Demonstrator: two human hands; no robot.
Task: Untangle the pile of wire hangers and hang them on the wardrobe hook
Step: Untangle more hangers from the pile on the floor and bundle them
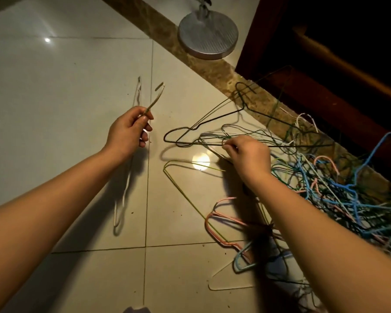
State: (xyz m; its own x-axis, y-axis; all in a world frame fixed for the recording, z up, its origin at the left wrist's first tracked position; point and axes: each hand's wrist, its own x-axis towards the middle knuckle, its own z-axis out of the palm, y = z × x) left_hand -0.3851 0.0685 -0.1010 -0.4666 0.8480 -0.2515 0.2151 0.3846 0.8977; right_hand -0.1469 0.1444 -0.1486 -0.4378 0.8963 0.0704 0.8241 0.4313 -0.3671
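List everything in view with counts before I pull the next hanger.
Hanger pile: one tangle, blue, green, pink, white, tiled floor right, beside dark wooden furniture.
Dark hanger: one, dark green, raised at pile's left edge.
White hanger: one, white, dangling left.
Yellow-green hanger: one, flat on tile, centre.
Pink hangers: about two, floor, lower centre.
Light-blue hanger: one, floor, bottom centre.
Round stand base: one, silver, top centre.
Left hand: grips white hanger.
Right hand: pinches dark hanger.
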